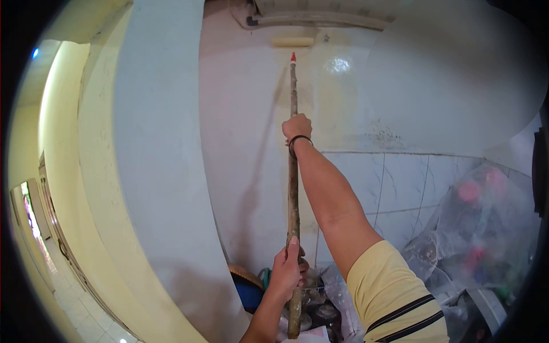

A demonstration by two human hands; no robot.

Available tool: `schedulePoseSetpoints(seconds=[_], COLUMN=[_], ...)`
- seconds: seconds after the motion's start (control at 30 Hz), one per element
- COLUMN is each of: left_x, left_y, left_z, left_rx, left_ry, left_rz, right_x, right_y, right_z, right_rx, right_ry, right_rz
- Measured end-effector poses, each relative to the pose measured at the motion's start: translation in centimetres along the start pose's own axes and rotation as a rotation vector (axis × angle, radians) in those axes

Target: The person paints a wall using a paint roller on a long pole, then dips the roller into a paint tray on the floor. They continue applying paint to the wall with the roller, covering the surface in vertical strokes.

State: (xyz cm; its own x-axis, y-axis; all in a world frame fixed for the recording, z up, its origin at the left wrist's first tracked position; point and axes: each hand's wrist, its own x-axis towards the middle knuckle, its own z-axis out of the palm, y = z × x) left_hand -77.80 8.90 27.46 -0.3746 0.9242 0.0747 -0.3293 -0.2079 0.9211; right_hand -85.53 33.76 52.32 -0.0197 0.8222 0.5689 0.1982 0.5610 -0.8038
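Observation:
A long wooden stick (294, 188) runs upright through the middle of the view. At its top are a red tip and a pale yellow paint roller (293, 42), which lies against the wall. My right hand (297, 127), with a dark band at the wrist, is wrapped round the stick's upper part. Lower down, my left hand (287, 271) grips the stick near its bottom end, the thumb lying along it. Yellowish paint (337, 97) shows on the wall around and to the right of the roller.
A white pillar (166, 143) stands close on the left. White tiles (403, 177) cover the lower wall at right. Clear plastic bags (486, 228) with pink items fill the lower right, and assorted items lie below the stick. Piping (320, 22) runs along the top.

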Motion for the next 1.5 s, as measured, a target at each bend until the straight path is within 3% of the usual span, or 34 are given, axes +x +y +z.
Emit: schedulePoseSetpoints(seconds=[0.3,0.6,1.23,1.33,1.5], left_x=[-7.2,-18.4,-32.8,-34.4,-35.8], left_y=[-14.1,-22.1,-26.5,-29.3,-29.6], left_z=[-4.6,-7.9,-12.8,-14.4,-15.9], left_rx=[-0.096,-0.081,-0.1,0.076,0.1], left_ry=[0.079,0.127,0.23,0.288,0.299], left_rz=[-0.169,-0.306,-0.59,-0.527,-0.526], right_x=[-15.2,-28.4,-47.6,-49.7,-52.7], right_y=[11.7,20.5,31.7,32.8,35.7], right_z=[-0.8,-1.2,-0.4,0.1,1.1], right_rx=[-0.132,-0.282,-0.404,-0.445,-0.447], right_ry=[-0.046,-0.128,-0.275,-0.281,-0.365], right_rz=[-0.025,0.08,0.373,0.394,0.43])
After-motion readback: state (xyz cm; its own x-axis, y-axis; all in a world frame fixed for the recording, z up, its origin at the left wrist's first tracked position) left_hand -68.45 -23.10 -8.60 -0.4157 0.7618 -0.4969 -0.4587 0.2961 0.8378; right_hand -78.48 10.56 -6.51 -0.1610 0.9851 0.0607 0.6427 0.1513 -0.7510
